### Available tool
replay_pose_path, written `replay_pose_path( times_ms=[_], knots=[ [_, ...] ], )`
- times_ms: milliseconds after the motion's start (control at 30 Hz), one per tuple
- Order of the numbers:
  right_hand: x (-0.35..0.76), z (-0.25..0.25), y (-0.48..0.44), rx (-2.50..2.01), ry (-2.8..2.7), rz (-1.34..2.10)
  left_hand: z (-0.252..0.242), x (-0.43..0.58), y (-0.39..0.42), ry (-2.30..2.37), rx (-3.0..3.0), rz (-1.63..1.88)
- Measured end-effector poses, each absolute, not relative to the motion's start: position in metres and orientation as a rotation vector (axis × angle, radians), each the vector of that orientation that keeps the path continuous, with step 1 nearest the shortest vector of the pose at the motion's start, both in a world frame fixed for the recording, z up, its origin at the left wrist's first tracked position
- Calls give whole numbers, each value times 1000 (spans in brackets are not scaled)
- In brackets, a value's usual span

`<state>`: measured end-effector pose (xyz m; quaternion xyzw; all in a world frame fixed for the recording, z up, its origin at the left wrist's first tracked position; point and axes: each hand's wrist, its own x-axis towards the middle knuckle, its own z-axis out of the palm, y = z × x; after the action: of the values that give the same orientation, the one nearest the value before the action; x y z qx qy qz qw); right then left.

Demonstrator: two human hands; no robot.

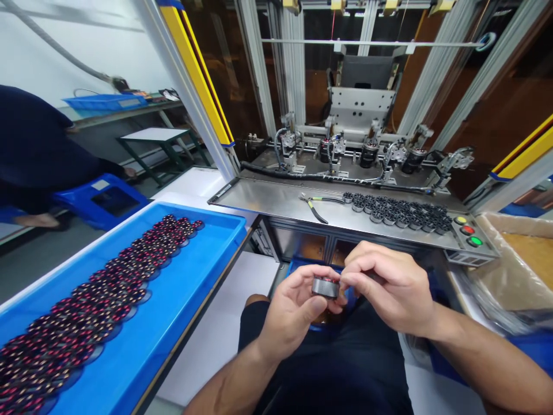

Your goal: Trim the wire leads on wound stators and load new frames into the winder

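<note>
- left hand cups a small dark stator core from below, thumb and fingers curled round its rim; the core sits over the lap, just in front of the steel bench
- right hand has its fingertips bunched tight, pinching at the core's right edge; is there a wire end in that pinch? too small to tell
- blue tray on the left is packed with wound stators; bare cores and cutters lie on the bench
- my worry: nothing supports the core but fingertips; one slip and it probably drops into the lap or onto the floor
- the left elbow is near the tray edge too; a bump could scatter those rows
</note>
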<state>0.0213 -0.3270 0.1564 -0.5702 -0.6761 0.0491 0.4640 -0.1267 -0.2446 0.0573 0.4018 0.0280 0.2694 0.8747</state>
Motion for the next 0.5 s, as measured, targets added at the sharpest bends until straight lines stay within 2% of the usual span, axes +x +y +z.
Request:
replay_pose_path(
  times_ms=[167,267,367,500],
  knots=[
    [8,153,-333,-1546,-1356,165,58,-122,-241,101,903,796],
    [-8,139,-338,-1574,-990,526,55,-118,-236,115,911,845],
    [-22,120,-337,-1386,-682,963,53,-116,-230,91,895,836],
    [-28,102,-334,-1195,-478,1161,55,-117,-225,73,905,798]
  ],
)
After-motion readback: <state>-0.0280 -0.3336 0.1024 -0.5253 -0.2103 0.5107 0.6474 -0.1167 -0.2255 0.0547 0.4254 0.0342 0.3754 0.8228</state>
